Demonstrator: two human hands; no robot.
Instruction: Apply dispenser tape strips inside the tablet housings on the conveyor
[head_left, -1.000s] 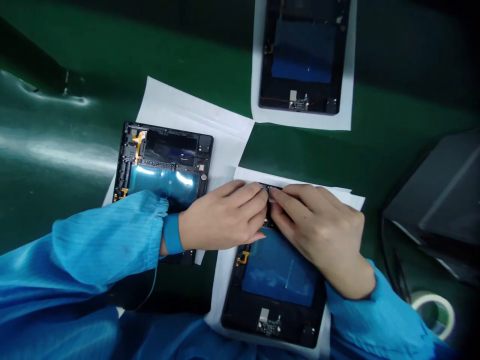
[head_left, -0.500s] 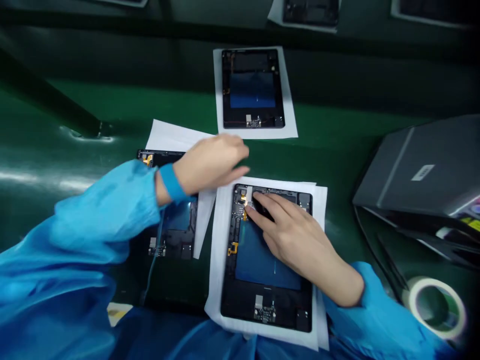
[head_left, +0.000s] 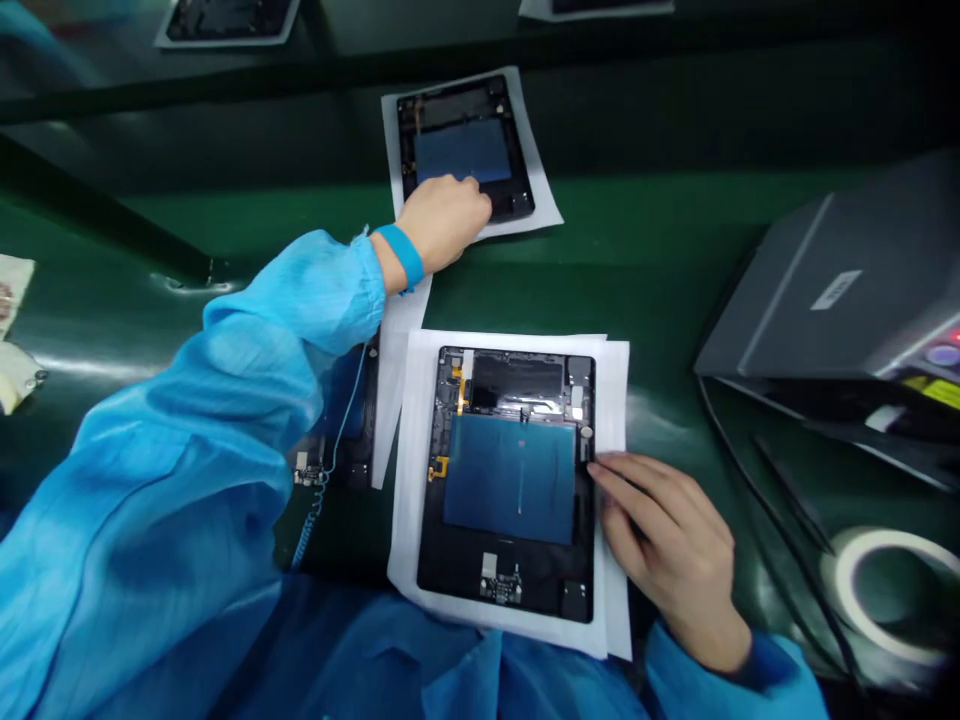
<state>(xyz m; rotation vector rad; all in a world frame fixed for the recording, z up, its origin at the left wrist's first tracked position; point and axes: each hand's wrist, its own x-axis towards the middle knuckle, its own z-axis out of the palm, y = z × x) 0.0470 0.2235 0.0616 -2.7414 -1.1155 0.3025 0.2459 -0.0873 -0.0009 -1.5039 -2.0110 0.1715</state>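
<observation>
An opened tablet [head_left: 502,575] with a blue battery panel and exposed circuit parts lies on white paper in front of me. My right hand [head_left: 671,540] is at its right edge, fingertips touching the frame, fingers extended and thumb lower down. My left hand [head_left: 446,220], wearing a blue wrist strap [head_left: 401,257], reaches out to a second opened tablet [head_left: 465,150] at the back. Its fingers curl over that tablet's near edge, their tips partly hidden. A third opened tablet [head_left: 345,400] lies under my left sleeve, mostly covered.
A grey box-shaped device [head_left: 795,290] stands at the right with a black cable [head_left: 739,450]. A roll of white tape [head_left: 847,590] lies nearer. A coiled blue cord [head_left: 307,535] hangs by my left sleeve. A dark post [head_left: 105,210] rises at left; another tablet [head_left: 229,18] lies beyond the ledge.
My left hand has moved forward to the back tablet, which now sits more tilted. My right hand has left the near tablet's upper circuit area for its right edge. The view has shifted.
</observation>
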